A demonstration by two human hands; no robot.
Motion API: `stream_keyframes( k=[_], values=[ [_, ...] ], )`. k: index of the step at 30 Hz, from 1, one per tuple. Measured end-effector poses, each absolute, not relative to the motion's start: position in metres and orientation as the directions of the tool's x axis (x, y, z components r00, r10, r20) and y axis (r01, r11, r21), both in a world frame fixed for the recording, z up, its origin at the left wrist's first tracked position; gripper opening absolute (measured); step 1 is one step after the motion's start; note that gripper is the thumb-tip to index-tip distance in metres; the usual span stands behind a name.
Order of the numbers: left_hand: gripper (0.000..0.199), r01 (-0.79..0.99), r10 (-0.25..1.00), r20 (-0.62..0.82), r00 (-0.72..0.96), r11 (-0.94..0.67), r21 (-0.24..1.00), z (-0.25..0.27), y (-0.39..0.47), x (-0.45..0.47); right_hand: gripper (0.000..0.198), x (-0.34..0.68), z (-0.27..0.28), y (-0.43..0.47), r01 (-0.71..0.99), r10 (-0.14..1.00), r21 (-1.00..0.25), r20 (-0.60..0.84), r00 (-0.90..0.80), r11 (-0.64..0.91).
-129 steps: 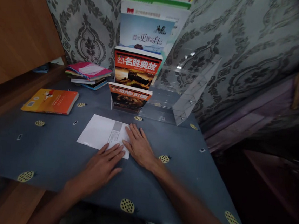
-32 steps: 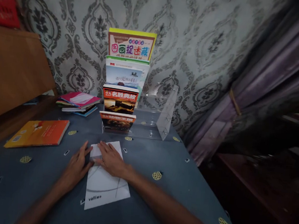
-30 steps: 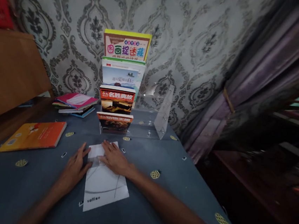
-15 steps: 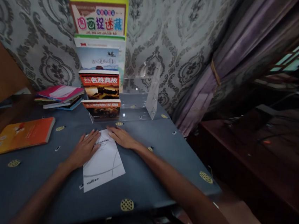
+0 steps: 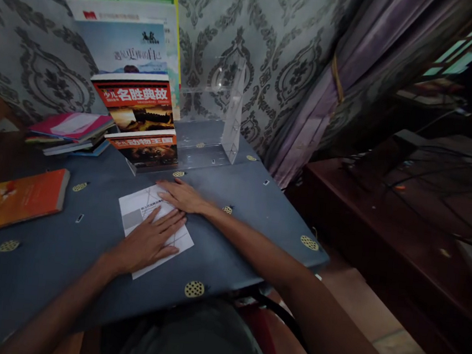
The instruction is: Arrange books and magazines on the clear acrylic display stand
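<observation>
A white printed paper sheet or booklet [image 5: 129,202] lies flat and slanted on the blue cloth-covered table, with a grey block and small dark lettering on it. My left hand [image 5: 150,242] rests palm down across its middle and right part, fingers spread. On its upper right edge lies my right hand [image 5: 183,196], also flat, its fingertips near the top. The two hands are close together, and the left fingertips lie just below the right hand. Between them they cover much of the print.
Behind the hands, a clear acrylic rack [image 5: 234,110] holds several upright books [image 5: 137,103] on its left side. An orange book [image 5: 21,198] lies at the left, near a stack of books [image 5: 74,128]. The table edge drops off at front and right.
My left hand has slid rightward across the paper. The visible print differs: a grey block shows at upper left and the lower lettering no longer shows. The view has tilted down.
</observation>
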State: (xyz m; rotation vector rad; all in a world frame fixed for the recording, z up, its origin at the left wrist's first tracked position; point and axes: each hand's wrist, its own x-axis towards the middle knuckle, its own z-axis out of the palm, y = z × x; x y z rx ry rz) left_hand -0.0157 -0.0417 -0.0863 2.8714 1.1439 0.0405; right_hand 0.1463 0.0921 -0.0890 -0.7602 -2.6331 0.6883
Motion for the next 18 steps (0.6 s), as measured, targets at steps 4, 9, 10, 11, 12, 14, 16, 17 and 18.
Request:
stream_keyframes(
  k=[4,9,10,11,12,14,16,17,18],
  values=[
    [0.064,0.598,0.600,-0.040,0.799,-0.785,0.160,-0.079,-0.060,-0.006,0.050,0.147,-0.090,0.092,0.408,0.555,-0.507,0.178,-0.812,0.759],
    [0.053,0.559,0.576,-0.042,0.816,-0.770,0.308,-0.072,-0.071,-0.007,0.051,0.147,-0.091,0.089,0.418,0.553,-0.473,0.190,-0.811,0.775],
    [0.050,0.582,0.609,-0.026,0.793,-0.744,0.328,-0.072,-0.069,-0.011,0.051,0.147,-0.092,0.089,0.424,0.555,-0.464,0.192,-0.809,0.778],
    [0.048,0.621,0.659,0.001,0.752,-0.709,0.335,-0.073,-0.065,-0.016,0.050,0.148,-0.092,0.088,0.428,0.557,-0.456,0.195,-0.807,0.780],
    [0.048,0.674,0.721,0.038,0.691,-0.663,0.325,-0.076,-0.060,-0.023,0.049,0.148,-0.093,0.087,0.430,0.557,-0.448,0.200,-0.806,0.784],
    [0.048,0.799,0.841,0.119,0.527,-0.539,0.265,-0.081,-0.045,-0.040,0.046,0.149,-0.094,0.086,0.424,0.550,-0.438,0.212,-0.808,0.793],
    [0.048,0.898,0.913,0.165,0.374,-0.401,0.183,-0.085,-0.029,-0.058,0.046,0.150,-0.096,0.086,0.414,0.545,-0.445,0.219,-0.809,0.794],
    [0.049,0.923,0.929,0.170,0.329,-0.354,0.148,-0.085,-0.023,-0.065,0.046,0.151,-0.097,0.087,0.411,0.548,-0.456,0.222,-0.807,0.790],
    [0.049,0.939,0.939,0.160,0.306,-0.325,0.114,-0.084,-0.017,-0.070,0.047,0.151,-0.097,0.087,0.407,0.554,-0.474,0.224,-0.802,0.781]
  ],
)
